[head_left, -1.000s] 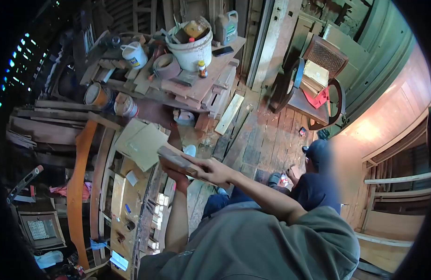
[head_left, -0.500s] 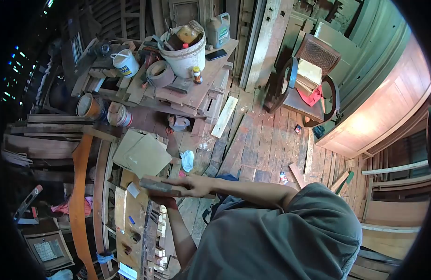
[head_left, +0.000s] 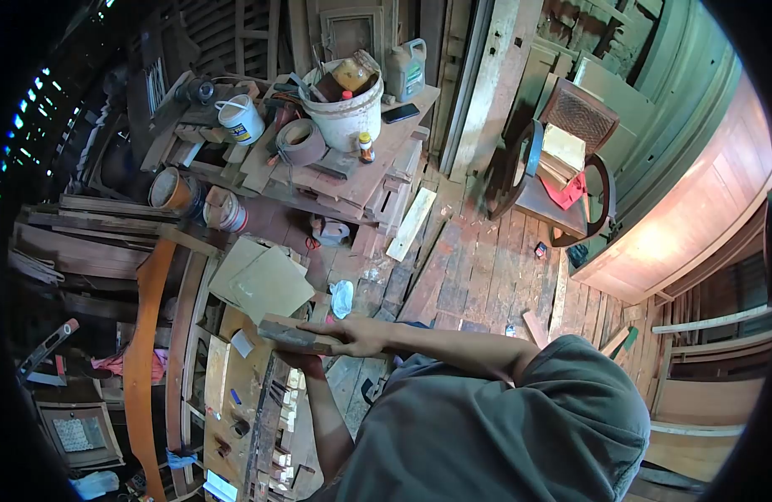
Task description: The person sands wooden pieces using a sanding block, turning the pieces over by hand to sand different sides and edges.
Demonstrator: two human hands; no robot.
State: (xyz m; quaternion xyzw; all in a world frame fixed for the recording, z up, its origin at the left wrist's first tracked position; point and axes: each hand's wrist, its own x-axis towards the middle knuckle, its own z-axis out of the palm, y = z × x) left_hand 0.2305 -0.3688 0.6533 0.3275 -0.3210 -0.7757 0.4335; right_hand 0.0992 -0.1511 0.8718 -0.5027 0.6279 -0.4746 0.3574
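Observation:
A short, worn grey-brown wooden block (head_left: 295, 334) is held out over the edge of the workbench (head_left: 216, 386). My right hand (head_left: 357, 336) grips the block's near end, with the fingers closed along it. Just below the block is my left hand (head_left: 300, 361), mostly hidden by it; its fingers do not show clearly. On the bench lie a blue marker-like stick (head_left: 236, 396), a piece of white paper (head_left: 241, 344) and a small dark cylinder (head_left: 240, 427). Flat tan sheets (head_left: 260, 280) rest just beyond the block.
A low wooden table (head_left: 377, 184) carries a white bucket (head_left: 348, 121), a sanding-belt roll (head_left: 300, 143), a jug (head_left: 405, 71) and a phone (head_left: 400, 113). An armchair (head_left: 561, 197) holding books stands at the back right. A curved orange-brown board (head_left: 143, 351) stands left of the bench.
The view has tilted slightly, so the surroundings sit a little lower and further right. Both hands and the block keep nearly the same position against my body.

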